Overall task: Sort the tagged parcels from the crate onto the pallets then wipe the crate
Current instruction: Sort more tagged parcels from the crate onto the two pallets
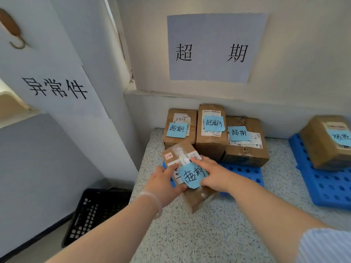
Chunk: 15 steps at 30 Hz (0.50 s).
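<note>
Nearest, left hand [161, 184] gripped near-left side of tilted brown cardboard parcel [180, 151]; right hand [215, 174] held its right side, index finger along top, other fingertips hidden. Blue paper tag [192, 176] covered pt of label. Parcel sat on front-left corner of blue perforated plastic pallet [245, 170], w/ bare strip to the right. Black lattice plastic crate [95, 211] lay tilted below left edge of speckled ledge [209, 234]. Behind, three tagged cardboard boxes [210, 145] touched along wall. Second blue pallet [326, 188] was cut off at right.

The right pallet [322, 185] and the far-right parcel [319, 147] on it run off the right edge.
</note>
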Each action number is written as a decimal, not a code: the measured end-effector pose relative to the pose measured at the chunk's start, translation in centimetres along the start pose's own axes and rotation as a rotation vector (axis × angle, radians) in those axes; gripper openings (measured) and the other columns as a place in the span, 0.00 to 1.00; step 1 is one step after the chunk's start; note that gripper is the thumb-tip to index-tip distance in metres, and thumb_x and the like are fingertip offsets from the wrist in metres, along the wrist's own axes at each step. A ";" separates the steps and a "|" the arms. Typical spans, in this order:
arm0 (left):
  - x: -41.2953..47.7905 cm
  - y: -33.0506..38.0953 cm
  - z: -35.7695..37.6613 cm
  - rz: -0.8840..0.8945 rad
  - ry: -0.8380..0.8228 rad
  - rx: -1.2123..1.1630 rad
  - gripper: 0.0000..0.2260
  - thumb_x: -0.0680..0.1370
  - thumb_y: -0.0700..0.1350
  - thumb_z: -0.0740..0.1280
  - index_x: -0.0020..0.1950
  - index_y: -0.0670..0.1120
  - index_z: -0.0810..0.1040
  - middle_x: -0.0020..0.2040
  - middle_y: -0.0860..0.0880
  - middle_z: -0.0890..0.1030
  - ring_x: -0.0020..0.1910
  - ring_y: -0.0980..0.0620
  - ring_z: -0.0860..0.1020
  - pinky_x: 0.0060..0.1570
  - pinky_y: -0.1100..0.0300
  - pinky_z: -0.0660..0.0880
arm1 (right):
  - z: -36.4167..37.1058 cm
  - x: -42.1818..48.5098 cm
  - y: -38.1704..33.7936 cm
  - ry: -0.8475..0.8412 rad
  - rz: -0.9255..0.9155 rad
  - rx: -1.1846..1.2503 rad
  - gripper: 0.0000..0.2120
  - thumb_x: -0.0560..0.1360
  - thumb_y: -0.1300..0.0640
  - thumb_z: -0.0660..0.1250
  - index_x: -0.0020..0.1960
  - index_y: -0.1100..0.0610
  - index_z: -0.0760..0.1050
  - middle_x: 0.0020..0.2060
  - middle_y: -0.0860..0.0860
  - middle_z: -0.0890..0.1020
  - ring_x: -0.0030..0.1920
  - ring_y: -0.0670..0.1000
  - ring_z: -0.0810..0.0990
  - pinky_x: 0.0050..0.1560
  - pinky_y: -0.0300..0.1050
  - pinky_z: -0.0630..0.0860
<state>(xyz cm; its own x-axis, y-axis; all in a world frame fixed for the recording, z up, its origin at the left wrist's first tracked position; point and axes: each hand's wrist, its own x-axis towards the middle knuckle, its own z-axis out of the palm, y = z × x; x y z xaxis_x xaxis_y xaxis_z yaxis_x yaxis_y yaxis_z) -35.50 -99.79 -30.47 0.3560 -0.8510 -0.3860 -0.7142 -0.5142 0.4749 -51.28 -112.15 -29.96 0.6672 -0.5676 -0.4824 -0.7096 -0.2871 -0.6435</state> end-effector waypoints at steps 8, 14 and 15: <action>3.0 0.3 -2.7 0.291 -0.001 0.431 0.45 0.70 0.71 0.66 0.79 0.63 0.46 0.80 0.57 0.39 0.79 0.47 0.39 0.76 0.43 0.44 | 0.7 -1.4 0.0 0.102 0.020 -0.104 0.33 0.78 0.59 0.63 0.77 0.37 0.56 0.79 0.43 0.45 0.78 0.50 0.51 0.73 0.43 0.60; 4.1 0.3 -1.9 0.328 -0.040 0.502 0.47 0.69 0.76 0.60 0.79 0.63 0.39 0.80 0.55 0.37 0.79 0.47 0.38 0.76 0.41 0.46 | 1.9 -3.7 -0.2 0.236 0.017 -0.321 0.30 0.77 0.39 0.61 0.77 0.37 0.55 0.79 0.42 0.45 0.78 0.49 0.46 0.77 0.51 0.52; 4.0 0.3 -1.9 0.303 -0.024 0.499 0.47 0.69 0.76 0.60 0.79 0.63 0.40 0.81 0.54 0.40 0.79 0.46 0.40 0.76 0.40 0.49 | 2.3 -4.0 0.0 0.270 -0.008 -0.370 0.31 0.76 0.36 0.60 0.77 0.38 0.55 0.79 0.43 0.46 0.78 0.48 0.45 0.77 0.50 0.48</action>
<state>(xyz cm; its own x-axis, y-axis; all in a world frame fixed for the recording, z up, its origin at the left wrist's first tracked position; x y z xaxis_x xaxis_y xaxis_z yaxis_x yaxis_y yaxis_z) -33.16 -103.59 -30.35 0.0817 -0.9466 -0.3119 -0.9815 -0.1308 0.1397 -53.42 -108.10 -29.38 0.6247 -0.7311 -0.2744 -0.7707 -0.5206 -0.3674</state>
